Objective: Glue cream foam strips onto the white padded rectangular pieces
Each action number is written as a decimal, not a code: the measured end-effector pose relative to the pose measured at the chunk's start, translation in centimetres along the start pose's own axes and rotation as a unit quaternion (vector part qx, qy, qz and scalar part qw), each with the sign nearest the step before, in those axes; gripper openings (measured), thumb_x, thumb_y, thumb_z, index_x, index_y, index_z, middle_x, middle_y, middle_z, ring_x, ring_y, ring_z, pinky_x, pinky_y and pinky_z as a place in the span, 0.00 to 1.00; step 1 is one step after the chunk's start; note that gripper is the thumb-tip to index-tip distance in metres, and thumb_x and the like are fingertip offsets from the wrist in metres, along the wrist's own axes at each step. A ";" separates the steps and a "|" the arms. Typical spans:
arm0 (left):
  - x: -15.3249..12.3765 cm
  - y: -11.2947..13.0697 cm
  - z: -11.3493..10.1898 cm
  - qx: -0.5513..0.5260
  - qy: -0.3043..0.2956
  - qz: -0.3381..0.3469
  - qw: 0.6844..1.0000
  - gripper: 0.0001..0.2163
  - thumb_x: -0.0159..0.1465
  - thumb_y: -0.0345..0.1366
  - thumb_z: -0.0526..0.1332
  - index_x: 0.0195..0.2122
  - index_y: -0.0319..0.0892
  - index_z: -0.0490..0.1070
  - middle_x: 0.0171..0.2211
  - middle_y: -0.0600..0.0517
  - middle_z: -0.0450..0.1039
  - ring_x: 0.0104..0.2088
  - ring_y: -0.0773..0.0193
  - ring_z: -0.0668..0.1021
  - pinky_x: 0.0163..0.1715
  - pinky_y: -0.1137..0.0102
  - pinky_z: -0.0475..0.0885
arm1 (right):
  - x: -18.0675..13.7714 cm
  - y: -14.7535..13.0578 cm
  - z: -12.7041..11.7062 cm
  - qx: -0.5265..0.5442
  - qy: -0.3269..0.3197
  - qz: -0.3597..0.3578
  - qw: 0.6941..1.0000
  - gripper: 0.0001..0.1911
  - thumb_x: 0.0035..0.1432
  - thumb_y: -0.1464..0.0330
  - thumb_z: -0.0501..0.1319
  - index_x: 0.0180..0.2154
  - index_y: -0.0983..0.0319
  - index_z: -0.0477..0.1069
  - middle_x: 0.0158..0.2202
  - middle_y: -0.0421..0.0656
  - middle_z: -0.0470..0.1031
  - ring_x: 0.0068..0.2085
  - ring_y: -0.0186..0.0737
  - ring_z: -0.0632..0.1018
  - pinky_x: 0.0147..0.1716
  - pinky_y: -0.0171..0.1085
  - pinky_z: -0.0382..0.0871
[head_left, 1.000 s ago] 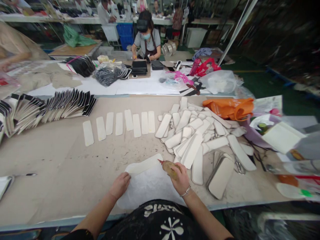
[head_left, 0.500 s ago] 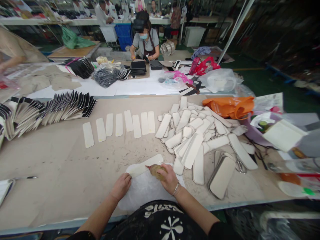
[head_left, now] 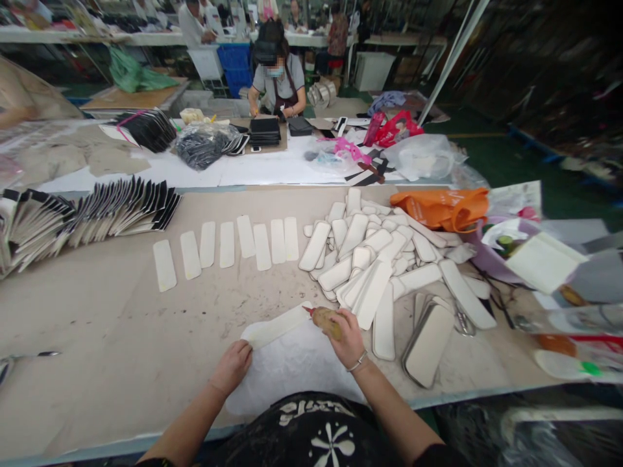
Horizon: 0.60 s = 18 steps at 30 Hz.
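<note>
My right hand (head_left: 346, 338) grips a yellowish-brown squeeze bottle (head_left: 327, 322), tilted so its red nozzle meets the far right end of a cream strip (head_left: 280, 326). The strip lies at a slant over a white sheet (head_left: 292, 370). At its near left end, the closed fingers of my left hand (head_left: 233, 364) hold it; the fingertips are partly hidden. Beyond my hands, several similar cream pieces (head_left: 228, 244) lie in a loose row. To the right is a heap of pale, round-cornered pieces (head_left: 374, 285).
Black-and-cream folded pieces (head_left: 121, 204) stand fanned at the left. A small stack of grey-beige pieces (head_left: 428, 350), an orange bag (head_left: 442, 206) and a lilac basin (head_left: 479, 253) are on the right. Across the table, a co-worker (head_left: 277, 84) bends over black pieces.
My right hand has moved the bottle rightward along the strip, from its middle part to its far end. My left hand stays at the near end. The view has shifted slightly.
</note>
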<state>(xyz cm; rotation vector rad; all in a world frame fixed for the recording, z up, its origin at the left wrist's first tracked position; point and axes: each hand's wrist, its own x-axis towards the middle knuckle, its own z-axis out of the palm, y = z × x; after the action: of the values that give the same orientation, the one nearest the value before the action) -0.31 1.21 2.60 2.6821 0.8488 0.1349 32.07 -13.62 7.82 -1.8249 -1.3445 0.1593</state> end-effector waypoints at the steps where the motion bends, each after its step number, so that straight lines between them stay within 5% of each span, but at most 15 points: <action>1: 0.0 0.0 -0.1 0.000 0.002 0.001 1.000 0.09 0.63 0.32 0.51 0.32 0.40 0.70 0.34 0.46 0.71 0.37 0.59 0.74 0.40 0.63 0.73 | 0.1 0.2 0.3 -0.002 -0.001 0.000 1.000 0.17 0.52 0.68 0.64 0.45 0.58 0.67 0.48 0.49 0.65 0.49 0.48 0.69 0.48 0.51 0.68; 18: 0.0 -0.1 0.2 -0.017 -0.008 -0.018 1.000 0.09 0.63 0.33 0.51 0.33 0.40 0.70 0.35 0.46 0.71 0.39 0.58 0.73 0.42 0.63 0.72 | -3.1 -0.5 -1.1 0.004 -0.013 0.033 0.999 0.18 0.51 0.69 0.63 0.45 0.58 0.66 0.47 0.48 0.64 0.48 0.46 0.69 0.48 0.49 0.68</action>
<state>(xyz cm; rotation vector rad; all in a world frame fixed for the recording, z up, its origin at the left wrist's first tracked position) -0.32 1.30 2.40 2.6311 0.8808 0.1181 31.04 -16.77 7.73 -1.8668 -1.3010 0.2247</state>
